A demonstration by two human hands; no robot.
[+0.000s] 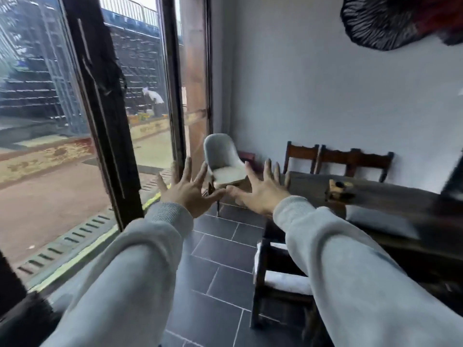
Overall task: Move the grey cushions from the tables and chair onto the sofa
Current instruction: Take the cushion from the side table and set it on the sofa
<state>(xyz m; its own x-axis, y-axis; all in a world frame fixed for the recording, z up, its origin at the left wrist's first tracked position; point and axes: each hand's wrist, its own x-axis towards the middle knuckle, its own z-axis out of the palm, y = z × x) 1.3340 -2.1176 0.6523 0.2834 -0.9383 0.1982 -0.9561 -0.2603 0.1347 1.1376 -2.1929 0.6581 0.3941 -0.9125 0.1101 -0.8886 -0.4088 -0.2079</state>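
Both hands point(190, 189) point(258, 189) outstretched, fingers point(186, 169) splayed.

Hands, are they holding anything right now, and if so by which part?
Nothing is held. The left hand and right hand are both empty, fingers spread in the air.

I count two hands raised with fingers spread, the left hand point(190, 190) and the right hand point(260, 190), each in a grey sleeve. One grey cushion point(380, 221) lies on the one dark worktop point(390, 196). One pale padded chair point(223, 161) stands in the corner, two dark wooden chair backs point(350, 159) line the wall, and one wooden chair point(278, 276) stands nearest me.
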